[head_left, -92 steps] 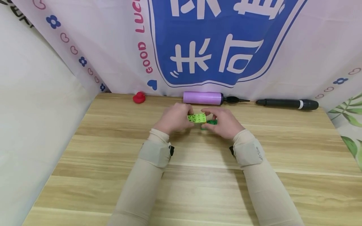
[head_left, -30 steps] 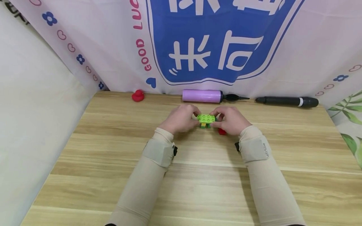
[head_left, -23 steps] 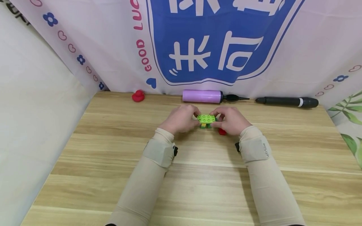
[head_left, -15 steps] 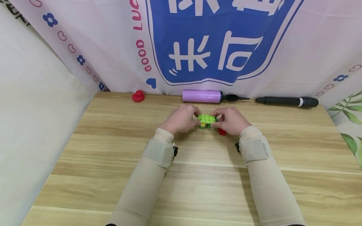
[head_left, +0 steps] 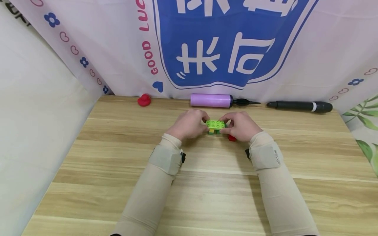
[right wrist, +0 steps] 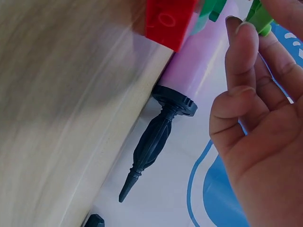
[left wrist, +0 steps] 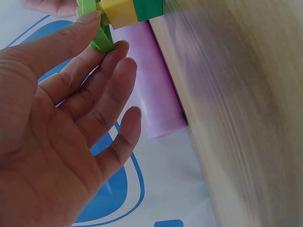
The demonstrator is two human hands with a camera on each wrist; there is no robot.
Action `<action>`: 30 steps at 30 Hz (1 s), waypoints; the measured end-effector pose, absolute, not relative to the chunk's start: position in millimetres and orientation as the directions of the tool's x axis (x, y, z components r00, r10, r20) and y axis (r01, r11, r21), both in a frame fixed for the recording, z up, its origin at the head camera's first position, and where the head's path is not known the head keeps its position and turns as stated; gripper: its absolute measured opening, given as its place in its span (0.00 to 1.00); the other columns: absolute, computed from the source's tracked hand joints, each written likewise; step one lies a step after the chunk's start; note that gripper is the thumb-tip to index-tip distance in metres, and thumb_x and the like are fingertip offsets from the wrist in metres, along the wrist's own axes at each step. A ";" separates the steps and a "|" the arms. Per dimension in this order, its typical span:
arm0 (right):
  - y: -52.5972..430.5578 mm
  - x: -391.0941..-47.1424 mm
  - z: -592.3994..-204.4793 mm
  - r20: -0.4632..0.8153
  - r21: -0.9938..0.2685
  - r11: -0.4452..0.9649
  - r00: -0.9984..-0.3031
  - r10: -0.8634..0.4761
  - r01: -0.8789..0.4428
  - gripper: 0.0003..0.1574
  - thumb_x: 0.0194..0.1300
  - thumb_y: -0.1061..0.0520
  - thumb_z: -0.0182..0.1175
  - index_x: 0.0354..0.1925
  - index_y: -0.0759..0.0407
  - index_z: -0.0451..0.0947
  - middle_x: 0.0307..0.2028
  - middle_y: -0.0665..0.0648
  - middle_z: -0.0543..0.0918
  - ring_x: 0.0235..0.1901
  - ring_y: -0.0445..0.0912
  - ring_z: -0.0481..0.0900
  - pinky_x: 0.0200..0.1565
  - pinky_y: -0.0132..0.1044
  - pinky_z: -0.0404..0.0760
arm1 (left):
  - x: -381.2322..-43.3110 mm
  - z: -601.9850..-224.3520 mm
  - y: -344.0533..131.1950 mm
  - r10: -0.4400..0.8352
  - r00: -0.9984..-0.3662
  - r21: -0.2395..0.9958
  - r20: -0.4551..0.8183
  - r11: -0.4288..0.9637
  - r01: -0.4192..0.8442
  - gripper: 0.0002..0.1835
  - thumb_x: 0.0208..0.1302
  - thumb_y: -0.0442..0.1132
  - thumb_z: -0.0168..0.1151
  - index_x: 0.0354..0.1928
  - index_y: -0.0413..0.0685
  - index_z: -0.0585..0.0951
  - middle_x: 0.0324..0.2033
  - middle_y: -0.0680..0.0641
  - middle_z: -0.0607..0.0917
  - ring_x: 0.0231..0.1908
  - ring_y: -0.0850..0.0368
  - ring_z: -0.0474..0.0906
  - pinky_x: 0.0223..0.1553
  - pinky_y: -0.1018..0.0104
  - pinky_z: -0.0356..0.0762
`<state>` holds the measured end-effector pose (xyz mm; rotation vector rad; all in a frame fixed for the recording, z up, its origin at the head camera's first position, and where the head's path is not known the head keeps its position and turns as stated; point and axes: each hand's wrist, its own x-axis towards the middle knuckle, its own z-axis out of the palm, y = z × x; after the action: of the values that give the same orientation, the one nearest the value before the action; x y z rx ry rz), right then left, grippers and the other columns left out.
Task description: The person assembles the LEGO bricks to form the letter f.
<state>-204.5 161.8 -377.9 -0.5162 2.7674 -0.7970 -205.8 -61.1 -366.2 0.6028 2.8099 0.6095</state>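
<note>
Fingers of the left hand [head_left: 188, 125] and the right hand [head_left: 242, 126] pinch opposite ends of the lime-green studded brick [head_left: 215, 124], between them over a yellow block [left wrist: 119, 13], which seems light, stiff and smooth, best gripped by its short ends

Bright, even light for us in the head view, soft and apparently from above, with a pale sheen across the near middle of the light wood-grain tabletop [head_left: 200, 196]. We catch a faint shadow along the left side of the beige fabric right sleeve [head_left: 283, 196], and a thin glare running down the glossy purple plastic cylinder [head_left: 211, 100]. It's a wide view, the table's sides splaying towards us! Over to the wrist cameras and we're dimmer, greyer: the bare left hand [left wrist: 52, 127] and bare right hand [right wrist: 274, 118] look shaded, while blurry shadow smudges the softly focused wood.
</note>
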 end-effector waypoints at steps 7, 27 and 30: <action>161.2 -202.7 -376.1 -0.102 -0.541 0.792 -0.912 -0.397 -0.284 0.21 0.63 0.51 0.77 0.53 0.55 0.88 0.37 0.53 0.90 0.33 0.46 0.82 0.40 0.40 0.79 | -204.7 -365.7 -61.0 0.424 -0.897 0.427 -0.124 0.839 0.338 0.17 0.69 0.42 0.73 0.59 0.51 0.87 0.51 0.53 0.89 0.49 0.55 0.82 0.56 0.52 0.80; 158.4 -199.6 -371.3 -0.100 -0.529 0.795 -0.908 -0.406 -0.297 0.20 0.59 0.51 0.81 0.47 0.56 0.88 0.35 0.54 0.88 0.33 0.46 0.82 0.40 0.41 0.80 | -204.7 -365.0 -59.8 0.426 -0.895 0.407 -0.134 0.847 0.342 0.18 0.69 0.40 0.73 0.59 0.53 0.87 0.54 0.52 0.89 0.55 0.52 0.83 0.58 0.50 0.79; 159.8 -200.4 -372.6 -0.106 -0.544 0.787 -0.906 -0.409 -0.292 0.20 0.59 0.51 0.81 0.46 0.56 0.88 0.36 0.54 0.88 0.32 0.45 0.82 0.39 0.40 0.80 | -204.1 -363.6 -59.5 0.420 -0.896 0.409 -0.144 0.850 0.332 0.18 0.69 0.40 0.73 0.60 0.53 0.86 0.55 0.52 0.89 0.55 0.52 0.83 0.59 0.50 0.79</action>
<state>-200.4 159.8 -372.6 -0.5488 2.7600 -0.7872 -204.1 -59.5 -363.6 0.5773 2.7984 0.5590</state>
